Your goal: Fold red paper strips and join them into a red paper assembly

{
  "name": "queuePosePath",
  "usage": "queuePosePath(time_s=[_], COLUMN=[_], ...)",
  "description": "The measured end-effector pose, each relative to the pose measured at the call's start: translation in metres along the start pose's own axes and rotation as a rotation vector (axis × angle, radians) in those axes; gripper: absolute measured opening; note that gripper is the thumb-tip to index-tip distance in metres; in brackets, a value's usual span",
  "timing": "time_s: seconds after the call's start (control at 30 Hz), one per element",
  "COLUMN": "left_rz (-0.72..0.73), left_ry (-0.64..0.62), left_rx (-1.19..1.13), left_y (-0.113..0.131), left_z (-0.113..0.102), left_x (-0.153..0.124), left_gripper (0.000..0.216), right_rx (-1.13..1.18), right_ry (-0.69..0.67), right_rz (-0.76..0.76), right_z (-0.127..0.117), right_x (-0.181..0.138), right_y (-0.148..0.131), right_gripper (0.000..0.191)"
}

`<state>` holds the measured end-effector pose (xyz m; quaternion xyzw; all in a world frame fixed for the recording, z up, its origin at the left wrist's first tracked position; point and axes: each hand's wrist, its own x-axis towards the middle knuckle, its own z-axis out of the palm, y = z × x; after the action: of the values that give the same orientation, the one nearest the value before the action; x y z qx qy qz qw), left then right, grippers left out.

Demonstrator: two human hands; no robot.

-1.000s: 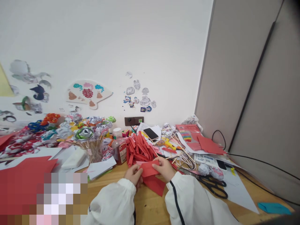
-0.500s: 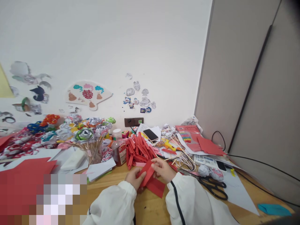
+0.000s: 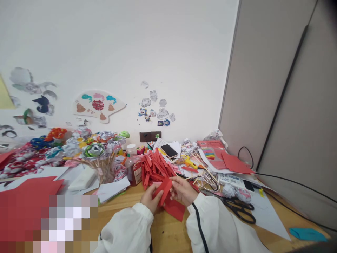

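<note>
Both my hands meet over the wooden desk (image 3: 168,232) near its front edge. My left hand (image 3: 149,198) and my right hand (image 3: 183,190) pinch a folded red paper strip (image 3: 163,190) that stands tilted between them. Under it a flat red paper sheet (image 3: 176,208) lies on the desk. Just behind my hands is a heap of folded red paper strips (image 3: 155,168). Both sleeves are white.
Paper flowers on sticks (image 3: 101,154) stand at the left with a stack of red sheets (image 3: 28,196) in front. A bottle (image 3: 133,168), a phone (image 3: 169,150), black scissors (image 3: 240,210), sticks, cables and a teal paper (image 3: 306,234) lie around the right side.
The red sheet held flat between my hands has been folded narrower and now stands tilted as a strip. My hands have moved closer together.
</note>
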<state>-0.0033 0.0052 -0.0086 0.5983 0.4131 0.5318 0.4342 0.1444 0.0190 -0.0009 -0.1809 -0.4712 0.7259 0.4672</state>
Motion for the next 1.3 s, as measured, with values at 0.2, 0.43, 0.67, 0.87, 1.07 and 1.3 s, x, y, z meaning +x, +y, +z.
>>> queuePosePath(time_s=[0.2,0.43,0.67,0.87,1.07,1.3], left_rz=[0.043,0.009,0.019,0.059,0.107,0.112], left_ry=[-0.029,-0.102,-0.088,-0.133,-0.118,-0.082], left_rx=[-0.003,0.064,0.197,0.303,0.36,0.423], left_y=[0.005,0.006,0.004,-0.002,-0.008,-0.011], left_z=[-0.001,-0.003,-0.008,-0.01,-0.011,-0.013], left_x=[0.001,0.001,0.003,0.003,0.006,0.006], left_gripper=[0.023,0.025,0.025,0.025,0.029,0.03], right_rx=[-0.017,-0.198,-0.558,-0.677,-0.699,-0.479], right_ry=[0.007,0.04,0.091,0.139,0.118,0.1], right_rz=[0.017,0.032,0.119,0.01,-0.094,-0.009], right_z=[-0.004,-0.014,-0.022,-0.01,-0.002,-0.01], right_x=[0.002,0.007,0.005,0.004,0.002,0.006], right_y=[0.001,0.012,0.007,0.011,0.008,0.014], right_gripper=[0.027,0.025,0.03,0.028,0.029,0.041])
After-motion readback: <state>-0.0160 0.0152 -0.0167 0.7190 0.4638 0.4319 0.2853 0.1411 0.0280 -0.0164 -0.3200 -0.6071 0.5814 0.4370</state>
